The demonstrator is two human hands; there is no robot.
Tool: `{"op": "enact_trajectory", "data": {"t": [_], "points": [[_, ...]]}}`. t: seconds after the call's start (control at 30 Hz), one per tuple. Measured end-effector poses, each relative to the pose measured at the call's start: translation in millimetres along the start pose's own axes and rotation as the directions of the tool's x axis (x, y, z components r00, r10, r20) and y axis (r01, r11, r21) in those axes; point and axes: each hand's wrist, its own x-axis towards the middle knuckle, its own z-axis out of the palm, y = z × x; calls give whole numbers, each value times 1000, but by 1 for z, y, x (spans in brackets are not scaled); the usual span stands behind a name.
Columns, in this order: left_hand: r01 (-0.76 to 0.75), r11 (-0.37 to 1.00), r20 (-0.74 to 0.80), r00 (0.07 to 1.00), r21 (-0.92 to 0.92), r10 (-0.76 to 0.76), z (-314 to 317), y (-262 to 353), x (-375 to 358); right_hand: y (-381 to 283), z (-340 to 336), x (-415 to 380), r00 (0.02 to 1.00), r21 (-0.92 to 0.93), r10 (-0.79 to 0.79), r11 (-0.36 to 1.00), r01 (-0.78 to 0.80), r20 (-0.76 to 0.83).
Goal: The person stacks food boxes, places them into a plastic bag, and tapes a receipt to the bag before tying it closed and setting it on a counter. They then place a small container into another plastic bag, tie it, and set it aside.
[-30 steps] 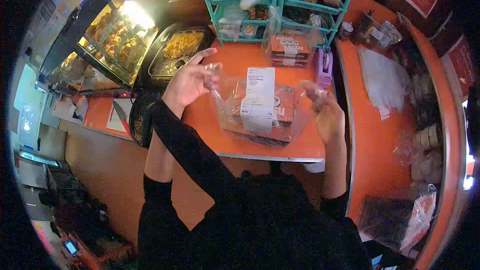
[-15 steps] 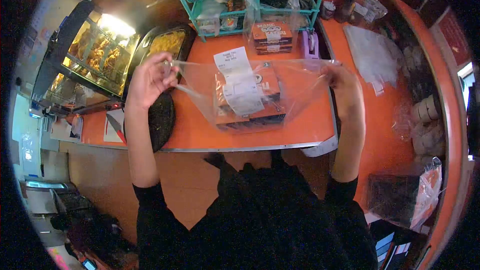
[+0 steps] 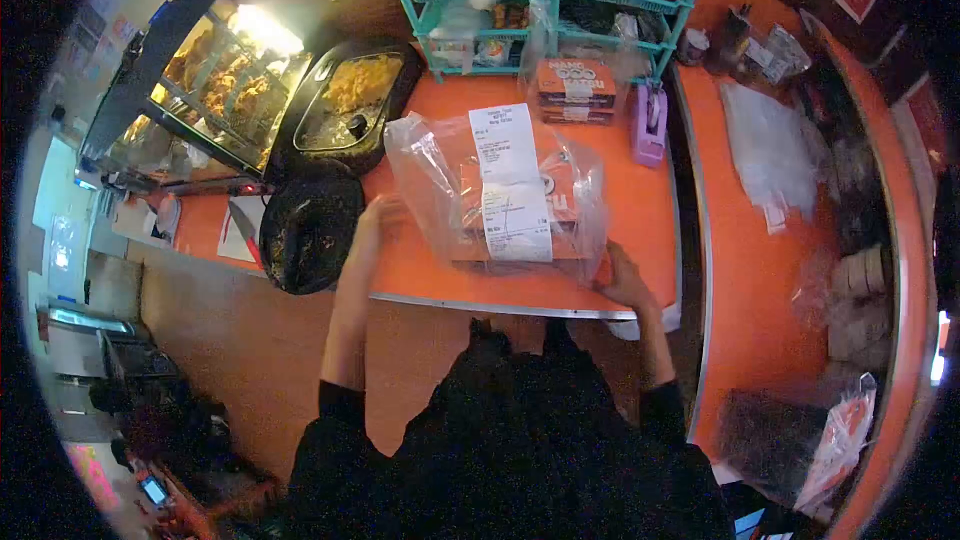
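A clear plastic bag (image 3: 420, 155) lies loosely around an orange box (image 3: 572, 190) on the orange counter. A long printed receipt (image 3: 515, 185) rests over the box, running from its far side to its near side. My left hand (image 3: 378, 220), smeared by motion, is at the counter's near part, left of the bag and apart from it. At the bag's lower right corner is my right hand (image 3: 625, 280); its fingertips are partly hidden beside the plastic, and whether they grip it is unclear.
Behind stand teal racks (image 3: 545, 15), another bagged orange box (image 3: 575, 85) and a purple tape dispenser (image 3: 649, 125). To the left are a lit food warmer (image 3: 225, 90), a lidded tray (image 3: 350, 100), a dark round pan (image 3: 310, 230) and a knife (image 3: 245, 230). Plastic bags (image 3: 765, 145) lie at right.
Both hands have let go of the bag's stretched opening and come down towards the counter's near edge. The bag's mouth has slackened, and the view has shifted.
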Motion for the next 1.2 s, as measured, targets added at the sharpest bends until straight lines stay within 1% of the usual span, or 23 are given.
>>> {"op": "enact_trajectory", "data": {"t": [0.03,0.1,0.2,0.27,0.3,0.33,0.47,0.53,0.57,0.6,0.63,0.7,0.77,0.83,0.87,0.9,0.93,0.97,1.0,1.07,1.1,1.17,1.2], "points": [[150,965,113,985,-213,-128,4,-67,14,4,25,11,998,237,30,971,-43,56],[159,907,193,977,-390,-88,41,-127,8,10,55,16,992,464,44,881,-95,120],[73,846,234,970,-529,62,64,-166,4,5,62,13,991,307,21,952,21,-132],[51,793,249,960,-607,128,76,-153,-5,-9,61,12,985,373,105,927,-47,-137],[94,874,259,965,-476,37,82,-137,-16,-14,60,12,971,442,196,889,-118,-136],[114,906,256,967,-407,-6,83,-134,-17,-22,56,14,949,340,77,940,33,-305],[209,904,244,962,-372,-122,82,-128,-11,-12,62,23,956,277,114,960,-36,-270],[181,866,189,977,-466,-103,80,-116,-8,6,62,26,972,-30,-19,999,12,-233],[171,867,188,978,-469,-92,78,-106,-6,-1,46,30,971,-35,-28,999,21,-239],[-97,975,-182,982,-202,60,74,-93,-4,-30,9,31,978,59,133,990,-125,-161],[-256,954,-468,832,154,299,71,-75,-5,-62,-30,31,956,140,286,951,-274,-69],[-437,617,-282,616,654,736,105,42,-45,-118,-97,27,956,428,125,904,0,-264],[-488,320,23,576,812,817,134,110,-49,-155,-124,43,938,449,78,889,88,-337],[-535,177,126,481,826,868,150,128,-22,-198,-124,81,909,78,-46,993,86,-413],[-533,182,121,484,826,867,148,131,-21,-212,-117,104,907,-91,-102,993,70,-409],[-646,442,77,613,623,787,144,136,-21,-218,-111,120,904,-258,-159,964,56,-398],[-663,661,82,725,353,684,140,140,-24,-214,-109,125,903,-261,-163,963,59,-398],[-589,803,69,808,90,585,129,138,-38,-206,-110,130,959,209,6,976,55,-282],[-460,870,90,873,-180,480,112,134,-61,-200,-114,135,990,626,99,780,-18,-95],[7,909,449,871,-417,199,54,137,-124,-189,-145,114,922,832,296,553,48,-250],[10,910,451,870,-415,197,44,137,-127,-174,-153,104,864,815,395,579,30,-312],[30,895,500,838,-445,221,37,135,-141,-168,-164,95,875,772,324,631,84,-360],[-28,858,353,904,-513,241,50,144,-141,-175,-174,92,875,624,305,782,-5,-375]]}}
